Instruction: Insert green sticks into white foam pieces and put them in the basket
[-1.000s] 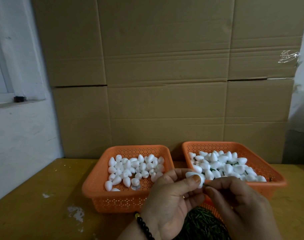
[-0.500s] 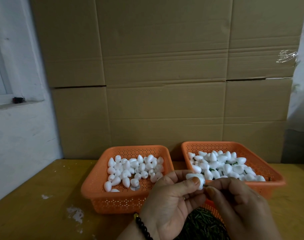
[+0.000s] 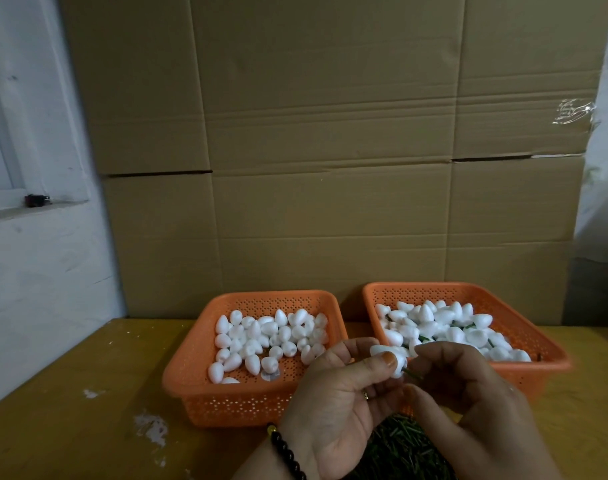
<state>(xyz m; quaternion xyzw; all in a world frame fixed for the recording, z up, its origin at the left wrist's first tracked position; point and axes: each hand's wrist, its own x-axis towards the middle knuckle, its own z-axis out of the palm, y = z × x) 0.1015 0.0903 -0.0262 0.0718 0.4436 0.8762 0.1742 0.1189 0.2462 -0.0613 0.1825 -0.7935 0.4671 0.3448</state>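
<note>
My left hand [image 3: 333,407] pinches a white foam piece [image 3: 385,351] between thumb and fingers, in front of the two baskets. My right hand [image 3: 469,403] pinches a thin green stick [image 3: 412,375] whose tip is in the foam piece's lower end. The left orange basket [image 3: 191,379] holds plain white foam pieces [image 3: 268,337]. The right orange basket [image 3: 552,362] holds foam pieces with green sticks [image 3: 444,327] in them. A pile of loose green sticks [image 3: 399,445] lies on the table under my hands, partly hidden.
The baskets stand side by side on a yellow wooden table [image 3: 70,410] with chipped paint spots. A wall of cardboard boxes [image 3: 330,168] rises right behind them. A white wall with a window ledge [image 3: 36,209] is at the left.
Both hands stay almost in place. The green stick now shows between the foam piece and my right fingers, which have drawn slightly back and down from it.
</note>
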